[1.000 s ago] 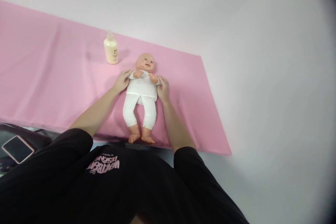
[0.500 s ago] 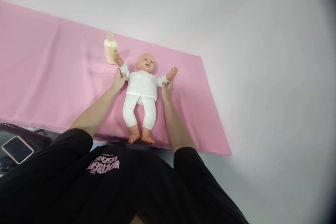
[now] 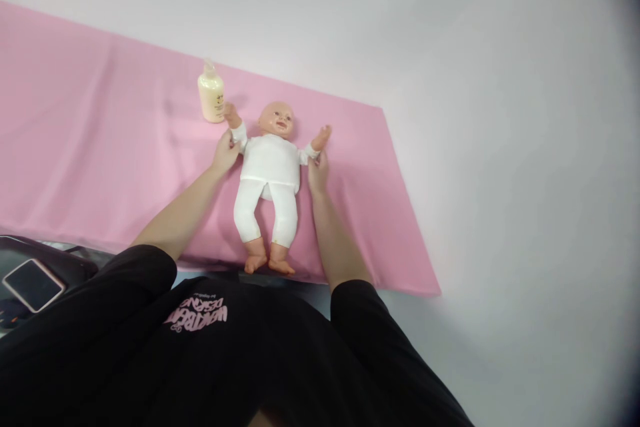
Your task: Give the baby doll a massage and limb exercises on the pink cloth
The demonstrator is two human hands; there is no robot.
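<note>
A baby doll (image 3: 270,170) in a white top and white trousers lies on its back on a pink cloth (image 3: 100,167), head away from me. My left hand (image 3: 226,150) grips the doll's arm on the left side, holding it raised and spread outward. My right hand (image 3: 317,170) grips the doll's other arm, also raised outward. The doll's bare feet point toward me near the cloth's front edge.
A cream lotion bottle (image 3: 211,95) stands upright on the cloth just beyond the doll's raised left-side hand. A phone (image 3: 33,283) lies on a dark object at the lower left. The white surface (image 3: 500,147) stretches to the right of the cloth.
The doll's arms, folded on its chest a second ago, were pulled outward and upward by my hands. Since half a second ago they have come slightly inward.
</note>
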